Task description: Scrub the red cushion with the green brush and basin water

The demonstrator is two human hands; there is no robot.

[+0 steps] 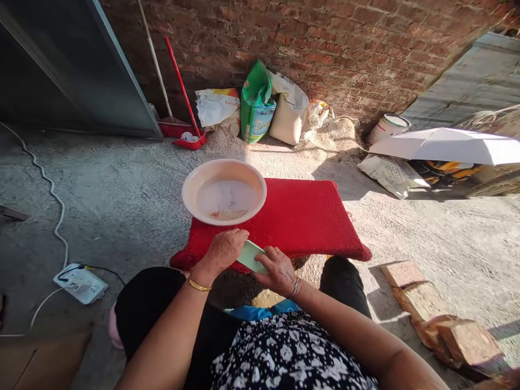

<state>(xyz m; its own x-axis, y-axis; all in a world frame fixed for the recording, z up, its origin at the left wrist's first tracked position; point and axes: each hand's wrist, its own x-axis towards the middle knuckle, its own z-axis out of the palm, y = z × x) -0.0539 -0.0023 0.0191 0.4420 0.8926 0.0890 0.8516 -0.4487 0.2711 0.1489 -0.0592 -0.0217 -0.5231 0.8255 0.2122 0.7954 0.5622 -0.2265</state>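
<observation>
My left hand is closed at the upper left end of a pale green, smooth, oblong piece, its exact kind unclear. My right hand grips the lower right end with thumb and fingers. Both hands are over the near edge of a red cloth-covered bench. Just beyond my left hand a cream plastic basin rests on the bench's left part. In the basin lies a whitish layer with small brownish and orange bits along its near side. My left fingertips are partly hidden.
Sacks lean against the brick wall, beside a red dustpan and a white bucket. A white umbrella lies at right. Bricks sit at my right; a power strip and cable lie at left.
</observation>
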